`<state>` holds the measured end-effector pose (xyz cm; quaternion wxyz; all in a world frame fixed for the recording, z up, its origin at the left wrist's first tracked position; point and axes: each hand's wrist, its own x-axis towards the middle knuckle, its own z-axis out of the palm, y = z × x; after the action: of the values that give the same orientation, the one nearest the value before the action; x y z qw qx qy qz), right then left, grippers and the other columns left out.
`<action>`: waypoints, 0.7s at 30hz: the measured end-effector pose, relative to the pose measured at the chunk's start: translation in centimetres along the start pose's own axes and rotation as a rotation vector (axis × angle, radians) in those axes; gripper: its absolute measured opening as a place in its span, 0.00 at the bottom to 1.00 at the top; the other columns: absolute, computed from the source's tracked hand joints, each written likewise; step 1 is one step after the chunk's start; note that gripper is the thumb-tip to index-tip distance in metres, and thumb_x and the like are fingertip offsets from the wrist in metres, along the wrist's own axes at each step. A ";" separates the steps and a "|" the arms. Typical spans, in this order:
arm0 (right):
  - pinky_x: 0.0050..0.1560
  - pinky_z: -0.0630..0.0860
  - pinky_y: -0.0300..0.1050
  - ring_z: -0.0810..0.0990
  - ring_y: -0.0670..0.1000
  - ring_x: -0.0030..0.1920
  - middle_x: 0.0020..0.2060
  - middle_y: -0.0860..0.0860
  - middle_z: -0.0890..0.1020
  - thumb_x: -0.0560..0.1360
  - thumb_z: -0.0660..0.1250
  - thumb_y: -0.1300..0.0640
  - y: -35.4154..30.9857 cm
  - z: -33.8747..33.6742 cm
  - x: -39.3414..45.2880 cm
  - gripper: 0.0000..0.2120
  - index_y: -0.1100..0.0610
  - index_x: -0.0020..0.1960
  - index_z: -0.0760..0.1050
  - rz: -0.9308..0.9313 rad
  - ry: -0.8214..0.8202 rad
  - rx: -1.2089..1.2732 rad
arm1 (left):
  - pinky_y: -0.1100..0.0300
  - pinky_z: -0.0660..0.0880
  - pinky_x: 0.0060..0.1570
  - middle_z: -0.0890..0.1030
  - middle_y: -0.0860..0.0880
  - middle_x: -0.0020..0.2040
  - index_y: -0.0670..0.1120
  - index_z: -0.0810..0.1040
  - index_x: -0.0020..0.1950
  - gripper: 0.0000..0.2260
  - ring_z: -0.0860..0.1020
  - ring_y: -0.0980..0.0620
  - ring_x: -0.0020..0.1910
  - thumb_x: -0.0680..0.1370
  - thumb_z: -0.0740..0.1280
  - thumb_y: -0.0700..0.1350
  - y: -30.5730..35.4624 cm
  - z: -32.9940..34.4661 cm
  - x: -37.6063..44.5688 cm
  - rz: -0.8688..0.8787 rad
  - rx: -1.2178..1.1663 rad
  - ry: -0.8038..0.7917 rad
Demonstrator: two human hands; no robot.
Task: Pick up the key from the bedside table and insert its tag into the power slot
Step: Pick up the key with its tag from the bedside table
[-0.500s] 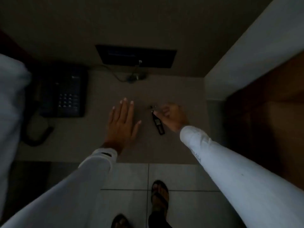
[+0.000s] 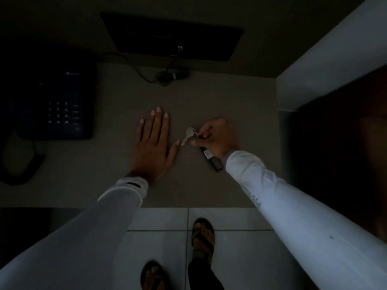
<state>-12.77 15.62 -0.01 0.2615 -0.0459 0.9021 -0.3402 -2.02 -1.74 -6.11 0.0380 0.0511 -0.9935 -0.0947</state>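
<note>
A small silver key hangs from a ring that my right hand pinches between thumb and fingers, just above the grey bedside table. Its dark oblong tag trails below my palm toward the wrist, partly hidden by the hand. My left hand lies flat on the tabletop with fingers spread, its thumb tip close to the key's blade. No power slot can be made out in this dim view.
A black desk telephone with a curled cord sits at the left. A dark wall panel with a cable and plug is at the back. A white wall and dark wood stand to the right. My sandalled feet are on tiled floor below.
My right hand has closed on the key ring and lifted the key, which now points toward my left thumb; before, the tag lay on the table beside the fingers. The left hand stayed flat.
</note>
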 end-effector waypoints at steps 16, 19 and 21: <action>0.40 0.81 0.36 0.84 0.51 0.38 0.38 0.58 0.86 0.63 0.81 0.68 -4.6 -10.3 -4.4 0.08 0.63 0.40 0.85 -0.019 -0.060 -0.025 | 0.34 0.67 0.78 0.70 0.31 0.78 0.33 0.69 0.78 0.34 0.70 0.32 0.78 0.84 0.51 0.57 0.5 -11.9 -0.7 0.011 -0.010 -0.108; 0.47 0.82 0.47 0.85 0.53 0.41 0.36 0.54 0.87 0.62 0.83 0.63 -9.4 -15.1 -7.6 0.08 0.58 0.37 0.85 -0.048 0.047 -0.084 | 0.34 0.71 0.75 0.73 0.31 0.76 0.34 0.71 0.77 0.31 0.73 0.33 0.76 0.84 0.53 0.56 1.2 -19.7 1.0 0.081 0.039 -0.017; 0.46 0.83 0.48 0.86 0.52 0.39 0.35 0.53 0.87 0.61 0.84 0.59 -13.0 -19.0 -10.4 0.09 0.57 0.36 0.85 -0.079 0.135 -0.110 | 0.35 0.72 0.75 0.73 0.32 0.76 0.35 0.71 0.78 0.31 0.73 0.34 0.76 0.85 0.54 0.56 2.3 -25.9 2.4 0.121 0.037 0.059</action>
<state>-14.62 19.60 24.92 0.1833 -0.0728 0.9325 -0.3026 -2.45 -4.57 19.84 0.0722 -0.0057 -0.9948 -0.0723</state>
